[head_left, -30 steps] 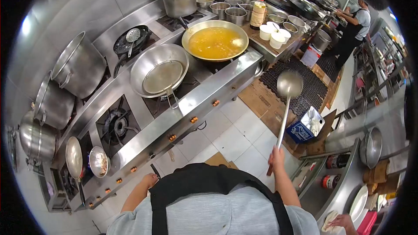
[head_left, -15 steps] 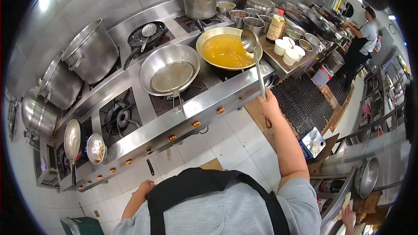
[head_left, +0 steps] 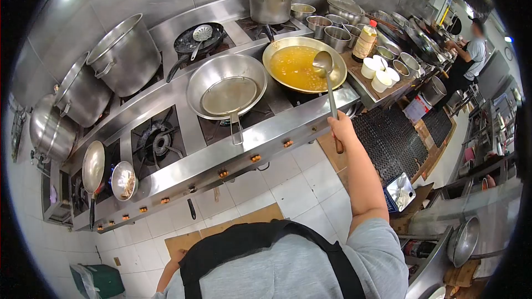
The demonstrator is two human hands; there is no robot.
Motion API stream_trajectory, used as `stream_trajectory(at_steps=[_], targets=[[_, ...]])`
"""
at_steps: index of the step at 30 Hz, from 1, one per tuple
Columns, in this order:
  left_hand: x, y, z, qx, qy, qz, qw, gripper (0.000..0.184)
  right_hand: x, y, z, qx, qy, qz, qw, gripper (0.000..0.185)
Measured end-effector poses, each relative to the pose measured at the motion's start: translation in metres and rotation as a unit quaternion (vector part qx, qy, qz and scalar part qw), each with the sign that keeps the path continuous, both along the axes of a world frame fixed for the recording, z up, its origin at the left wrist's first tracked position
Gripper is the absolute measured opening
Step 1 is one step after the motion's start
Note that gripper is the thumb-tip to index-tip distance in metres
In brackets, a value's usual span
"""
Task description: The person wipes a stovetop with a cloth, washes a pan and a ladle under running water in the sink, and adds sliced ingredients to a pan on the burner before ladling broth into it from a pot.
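Observation:
My right hand [head_left: 342, 128] is closed around the long handle of a ladle [head_left: 331, 97]. The ladle's bowl hangs over the right side of a wide pan [head_left: 271, 70] on the stove. Bubbly yellow liquid [head_left: 296, 66] fills much of that pan. To its left, a wide metal bowl [head_left: 197, 91] stands over a burner. Inside the bowl rests a mesh strainer [head_left: 229, 96] whose handle sticks out over the stove's front edge. My left hand [head_left: 178, 255] hangs low beside my apron, away from the stove; its fingers are mostly hidden.
Tall pots [head_left: 124, 58] stand along the stove's left side. A black pan [head_left: 185, 41] holds a skimmer [head_left: 202, 34]. On the right are a sauce bottle [head_left: 364, 41] and white tubs [head_left: 382, 80]. Another person [head_left: 474, 50] works farther back, beyond the black floor mat [head_left: 390, 138].
The ladle's bowl has tipped and sits lower over the yellow liquid. The view has shifted slightly, so the stove appears farther right. My left hand has moved lower, closer to my body.

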State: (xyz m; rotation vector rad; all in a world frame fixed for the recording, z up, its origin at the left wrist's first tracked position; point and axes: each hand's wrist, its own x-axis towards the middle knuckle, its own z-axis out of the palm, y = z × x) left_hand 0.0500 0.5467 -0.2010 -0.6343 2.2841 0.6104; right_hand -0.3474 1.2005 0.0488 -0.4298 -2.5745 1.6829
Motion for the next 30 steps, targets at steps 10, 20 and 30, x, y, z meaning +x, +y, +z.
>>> stream_trajectory(at_steps=[10,20,30], targets=[[0.003,-0.004,0.0,-0.01,0.058,0.015,0.998,0.03,0.008,-0.012,0.045,-0.456,-0.067,-0.013,0.887,0.016],[0.02,-0.011,0.004,0.049,-0.015,0.106,0.993,0.027,0.021,-0.027,0.066,-0.432,-0.03,0.005,0.901,0.014],[0.009,0.02,0.09,0.021,-0.024,0.029,0.999,0.033,0.019,-0.035,0.066,-0.542,-0.07,0.033,0.837,0.01]])
